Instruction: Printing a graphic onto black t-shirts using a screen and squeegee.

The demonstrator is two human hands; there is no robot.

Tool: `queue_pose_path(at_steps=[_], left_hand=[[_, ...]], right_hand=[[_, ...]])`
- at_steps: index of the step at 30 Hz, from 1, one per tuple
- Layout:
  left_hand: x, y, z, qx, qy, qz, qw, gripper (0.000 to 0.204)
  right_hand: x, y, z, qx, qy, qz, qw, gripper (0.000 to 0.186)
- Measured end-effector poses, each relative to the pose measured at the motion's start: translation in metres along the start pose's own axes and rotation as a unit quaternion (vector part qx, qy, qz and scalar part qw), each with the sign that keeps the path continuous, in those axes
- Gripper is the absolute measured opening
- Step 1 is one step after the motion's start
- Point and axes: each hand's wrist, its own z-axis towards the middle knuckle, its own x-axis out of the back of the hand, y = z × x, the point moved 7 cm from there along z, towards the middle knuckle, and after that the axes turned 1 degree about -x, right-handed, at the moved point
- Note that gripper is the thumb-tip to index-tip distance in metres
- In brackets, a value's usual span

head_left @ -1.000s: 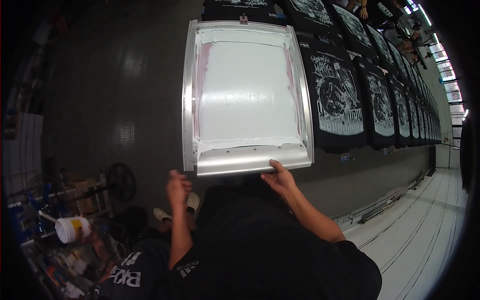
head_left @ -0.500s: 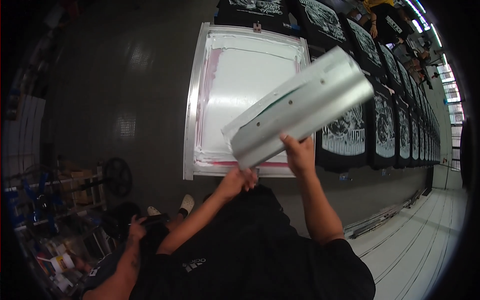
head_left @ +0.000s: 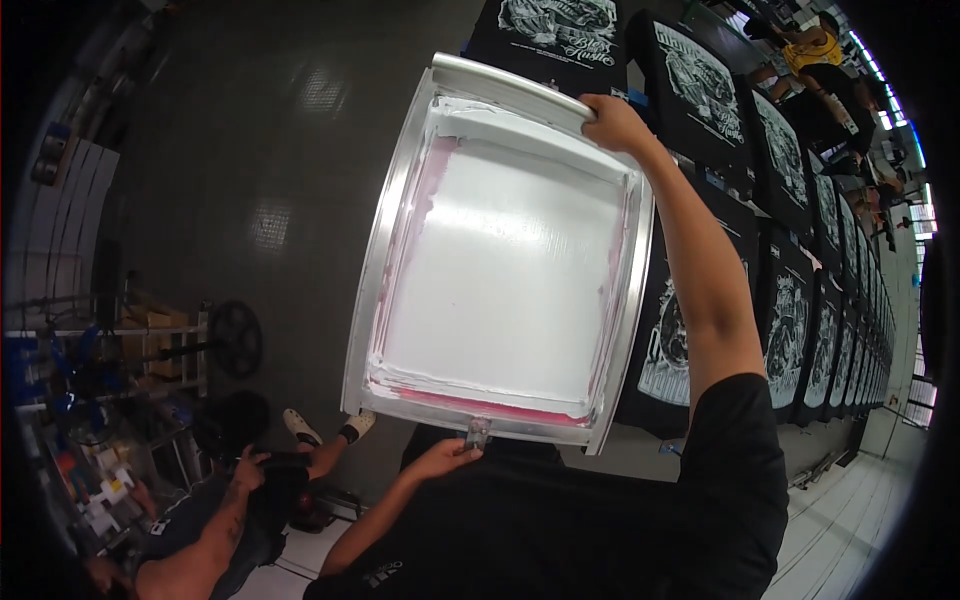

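Note:
A silver screen-printing frame [head_left: 368,300] holds a mesh [head_left: 500,270] coated in white ink, with pink along its edges. A long metal squeegee bar [head_left: 505,85] lies across its far end, and my right hand [head_left: 615,120] is closed on that bar's right part, arm stretched over the frame's right side. My left hand [head_left: 450,456] is at the near edge, fingers closed on a small metal clamp [head_left: 478,434] there. Black shirts with white prints [head_left: 690,80] lie on boards beyond and beside the frame.
Rows of printed shirts [head_left: 785,330] run off to the right. A co-worker [head_left: 200,540] is at lower left beside a metal cart [head_left: 170,350] with blue parts, cardboard and tools. Another person in a yellow top [head_left: 810,50] is at upper right. Grey floor [head_left: 250,150] shows at left.
The squeegee bar has gone from the near end, up through the air, to the far end with my right hand. My left hand has moved to the clamp. The frame sits lower in view.

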Motion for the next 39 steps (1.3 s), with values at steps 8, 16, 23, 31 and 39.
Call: queue_pose_path(at_steps=[8, 16, 23, 31, 39], left_hand=[[0.005, -0.003, 0.001, 0.017, 0.061, 0.045, 0.997, 0.055], [0.006, -0.009, 0.005, -0.005, 0.037, 0.045, 0.998, 0.053], [0.006, -0.003, 0.006, 0.014, 0.010, 0.058, 0.998, 0.044], [0.004, 0.004, 0.013, 0.009, -0.018, 0.081, 0.997, 0.038], [0.013, -0.014, 0.012, -0.010, -0.048, 0.076, 0.996, 0.032]], right_hand=[[-0.049, 0.024, 0.045, -0.031, -0.028, -0.021, 0.999, 0.049], [-0.066, 0.017, 0.036, -0.041, -0.066, -0.070, 0.995, 0.058], [-0.093, -0.076, -0.096, -0.014, -0.128, -0.047, 0.991, 0.052], [-0.132, -0.209, -0.353, 0.027, -0.014, -0.012, 0.999, 0.034], [-0.063, -0.159, -0.279, 0.009, 0.096, 0.004, 0.995, 0.032]])
